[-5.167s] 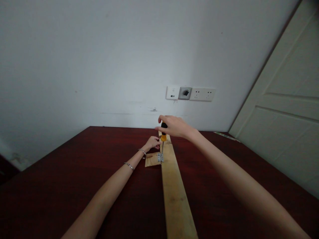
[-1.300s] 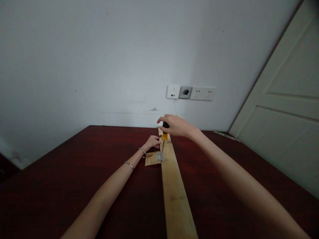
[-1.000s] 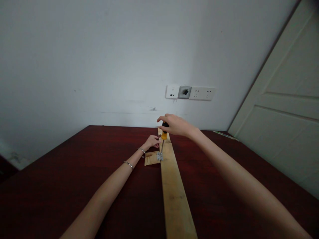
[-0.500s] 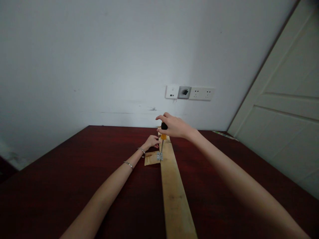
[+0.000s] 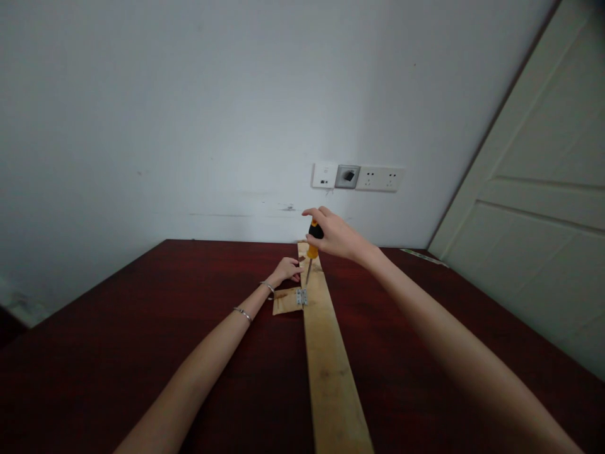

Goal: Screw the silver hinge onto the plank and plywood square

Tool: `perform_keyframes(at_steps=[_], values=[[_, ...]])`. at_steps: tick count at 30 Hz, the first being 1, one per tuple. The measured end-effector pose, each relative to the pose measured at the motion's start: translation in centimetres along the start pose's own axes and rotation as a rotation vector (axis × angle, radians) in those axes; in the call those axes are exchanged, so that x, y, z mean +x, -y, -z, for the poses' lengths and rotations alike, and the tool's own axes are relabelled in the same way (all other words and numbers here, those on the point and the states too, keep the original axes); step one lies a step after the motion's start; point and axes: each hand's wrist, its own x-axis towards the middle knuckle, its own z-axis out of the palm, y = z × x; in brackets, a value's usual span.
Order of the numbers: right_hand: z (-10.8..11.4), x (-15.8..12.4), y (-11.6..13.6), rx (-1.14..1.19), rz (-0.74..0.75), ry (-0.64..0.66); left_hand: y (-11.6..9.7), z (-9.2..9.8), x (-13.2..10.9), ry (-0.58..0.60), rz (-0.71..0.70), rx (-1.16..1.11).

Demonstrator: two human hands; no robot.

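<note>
My right hand [image 5: 334, 234] grips the black and yellow handle of a screwdriver [image 5: 312, 251]. The shaft slants down to the upper right part of a silver hinge [image 5: 301, 297]; whether the tip touches a screw is too small to tell. The hinge spans a small wooden piece [image 5: 285, 301] on the left and a long wooden plank [image 5: 332, 366]. My left hand [image 5: 288, 270] rests at the plank's left edge, just beyond the small piece, with bent fingers against the wood. Whether it pinches anything there is hidden.
Under the wood is a dark red tabletop [image 5: 227, 384] that meets a pale wall [image 5: 227, 126]. Sockets [image 5: 379, 178] are on the wall. A thin strip [image 5: 424, 257] lies at the back right, near a white panelled door [image 5: 543, 208].
My right hand has risen slightly and moved a little right, and the screwdriver now leans more, its handle tilted to the right. My left hand stays in place at the plank.
</note>
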Motion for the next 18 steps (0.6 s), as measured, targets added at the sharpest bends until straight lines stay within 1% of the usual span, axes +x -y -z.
perform_keyframes(at_steps=[2,4,6,8,10,11,13,16,18], values=[[0.1,-0.2,-0.6,0.056,-0.008,-0.070,-0.1,-0.1,0.0,-0.008,0.011,0.012],[0.0,-0.5,-1.6,0.137,-0.058,-0.140,-0.2,-0.2,0.0,-0.015,0.023,0.024],[-0.2,-1.1,-2.9,0.229,-0.167,-0.186,-0.5,-0.2,-0.1,-0.024,0.035,0.039],[-0.6,-1.9,-4.5,0.327,-0.323,-0.200,-1.0,0.0,-0.1,-0.048,0.034,0.057],[-1.1,-2.8,-6.0,0.461,-0.486,-0.161,-1.8,0.4,-0.3,-0.085,0.011,0.071],[-1.4,-3.3,-6.7,0.529,-0.574,-0.109,-2.3,0.6,-0.5,-0.098,-0.013,0.081],[-2.1,-4.4,-8.0,0.563,-0.649,-0.025,-3.2,1.3,-1.0,-0.074,-0.088,0.125],[-4.0,-6.0,-9.5,0.547,-0.705,0.069,-4.2,2.0,-2.2,0.081,-0.234,0.275],[-5.6,-7.0,-10.3,0.525,-0.742,0.138,-4.2,2.3,-3.0,0.173,-0.321,0.363]])
